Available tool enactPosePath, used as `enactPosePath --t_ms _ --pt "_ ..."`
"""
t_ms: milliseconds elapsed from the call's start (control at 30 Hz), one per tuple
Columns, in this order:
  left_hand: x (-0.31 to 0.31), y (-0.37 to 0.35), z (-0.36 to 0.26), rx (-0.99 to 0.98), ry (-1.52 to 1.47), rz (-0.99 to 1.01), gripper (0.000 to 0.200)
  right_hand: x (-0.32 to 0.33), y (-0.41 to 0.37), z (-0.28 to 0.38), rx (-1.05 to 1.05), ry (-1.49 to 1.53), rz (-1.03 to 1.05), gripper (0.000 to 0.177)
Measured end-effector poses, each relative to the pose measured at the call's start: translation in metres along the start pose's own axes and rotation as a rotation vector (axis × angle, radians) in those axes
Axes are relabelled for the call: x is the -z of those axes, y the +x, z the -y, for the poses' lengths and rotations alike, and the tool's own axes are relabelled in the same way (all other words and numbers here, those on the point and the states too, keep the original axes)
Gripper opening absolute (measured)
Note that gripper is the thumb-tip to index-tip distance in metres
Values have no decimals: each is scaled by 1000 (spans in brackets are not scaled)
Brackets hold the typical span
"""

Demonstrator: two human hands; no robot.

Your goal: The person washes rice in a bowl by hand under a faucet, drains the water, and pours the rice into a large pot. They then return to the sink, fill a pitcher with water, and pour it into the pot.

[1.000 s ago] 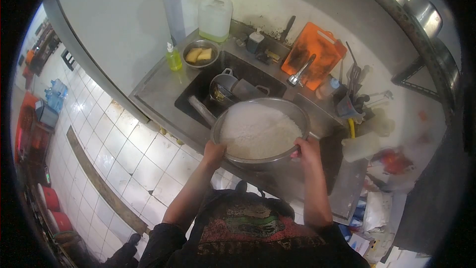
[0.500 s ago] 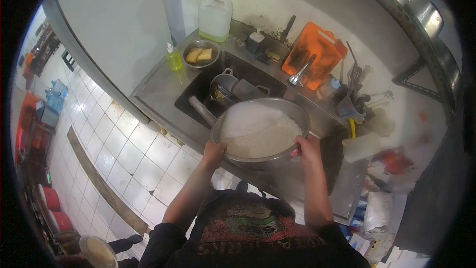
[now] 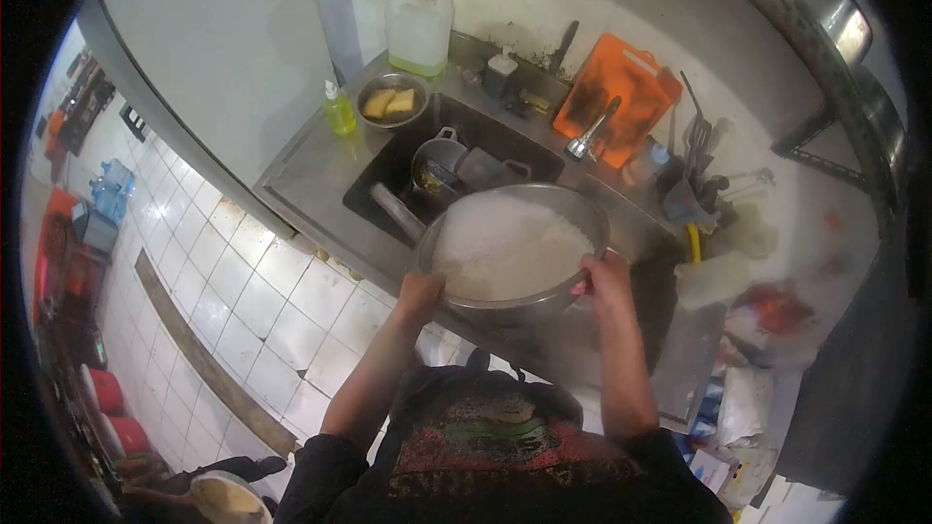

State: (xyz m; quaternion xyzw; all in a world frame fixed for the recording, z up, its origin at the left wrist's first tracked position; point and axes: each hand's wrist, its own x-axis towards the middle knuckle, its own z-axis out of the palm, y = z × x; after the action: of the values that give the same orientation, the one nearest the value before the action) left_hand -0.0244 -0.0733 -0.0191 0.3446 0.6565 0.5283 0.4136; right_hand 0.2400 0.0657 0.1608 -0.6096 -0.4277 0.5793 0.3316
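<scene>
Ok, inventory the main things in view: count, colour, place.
pot: one, grey, picture centre
contents: uncounted, whitish, in pot
sink: one, dark, beyond pot
cookware: at least two, grey, in sink
small bowl: one, grey, on counter
pieces: two, yellow, in bowl
pump bottle: one, yellow-green, beside bowl
jug: one, translucent, behind bowl
faucet: one, silver, behind sink
cutting board: one, orange, behind faucet
utensils: several, dark, right side
containers: two, red, lower left
shirt: one, black, bottom centre
left hand: one, bare, pot's left
right hand: one, bare, pot's right
</scene>
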Motion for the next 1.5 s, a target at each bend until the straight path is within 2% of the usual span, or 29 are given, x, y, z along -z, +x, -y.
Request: enactPosePath --t_ms 67,100,167,233,333,433,533,633,733,833,867,933,1033,1133,1200,1267,1333,1367,1400,1433,1467,1500 --pt "-4 -1 -10 115 -86 -52 2 1 1 0 -3 8 13 16" --pt "-5 -6 -48 273 -126 -73 5 3 3 -1 -1 14 27 16" --pt "-7 -10 -72 435 -156 -97 17 4 5 -4 2 22 33 16" --pt "-8 -11 -74 439 -140 -107 27 5 6 -6 9 23 21 15" --pt "-4 -7 -61 346 2 -36 29 4 7 -6 -6 48 19 14" --pt "-4 -3 -57 479 -9 -59 28 3 4 -3 -12 67 37 14" --pt "-8 -5 -57 465 -173 -119 25 4 3 -3 -11 64 33 16" --pt "-5 -5 -60 506 -120 -72 20 8 7 -9 -7 73 54 17" --pt "-10 -11 -70 433 -203 -131 13 9 6 -12 15 67 29 19" --pt "-21 -15 -48 264 -280 -222 15 17 -5 -19 -15 -5 -4 23" --pt "-22 -18 -42 248 -274 -235 17 22 -6 -29 -24 16 -15 24" --pt "-24 -25 -36 333 -170 -217 22 37 -3 -64 -43 58 -34 27" --pt "-23 -46 -54 389 31 -142 23 51 -6 -113 -22 -34 -107 34" --pt "-24 -60 -45 293 122 -87 22 66 6 -164 52 -280 -60 39" --pt "-13 -43 -6 229 265 -70 25 67 6 -182 105 -262 -96 41" --pt "-11 -29 -7 220 349 -105 31 77 13 -218 161 -298 -61 40" --pt "-11 4 -52 250 372 -210 39 92 15 -222 231 -540 44 43" --pt "-9 18 -24 306 49 -175 41 91 23 -214 128 -491 21 45" --pt "-3 47 28 337 -282 -142 42 87 26 -196 27 -440 -7 47" --pt "9 65 53 335 -621 -110 43 76 16 -143 -210 -218 -90 49" --pt "11 62 43 479 -632 -134 40 72 2 -106 -165 -195 -206 53" --pt "5 57 35 609 -667 -170 37 82 16 -116 90 -10 -42 53"
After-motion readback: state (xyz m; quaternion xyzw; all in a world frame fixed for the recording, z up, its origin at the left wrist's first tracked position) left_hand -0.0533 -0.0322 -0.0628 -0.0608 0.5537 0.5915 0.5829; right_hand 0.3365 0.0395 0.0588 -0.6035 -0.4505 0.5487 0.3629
